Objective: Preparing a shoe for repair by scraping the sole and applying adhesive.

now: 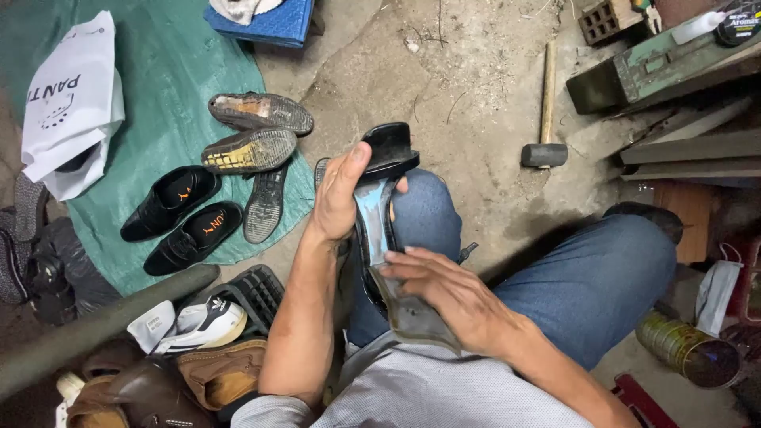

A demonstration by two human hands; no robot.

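The black shoe (386, 198) lay sole-up along the person's left thigh, its heel pointing toward twelve o'clock and its toe end toward the body. The left hand (337, 198) came up from seven o'clock on a bare forearm, wrist bent back, and its grip was closed around the shoe's waist just below the heel, thumb over the near edge. The right hand (444, 289) reached in from five o'clock, palm down and fingers spread flat, pressing on the loose grey sole (412, 313) at the toe end (the sole's front looked lifted from the upper there); its grip was not closed on anything, only laid on.

On the concrete floor at one o'clock of the shoe lay a hammer (545, 119) with its handle pointing to twelve. At nine o'clock a pair of black dress shoes (178, 218) sat on a green tarp (174, 71), with three upturned worn soles (258, 139) between the pair and the held shoe. A white bag (71, 103) rested at ten o'clock.
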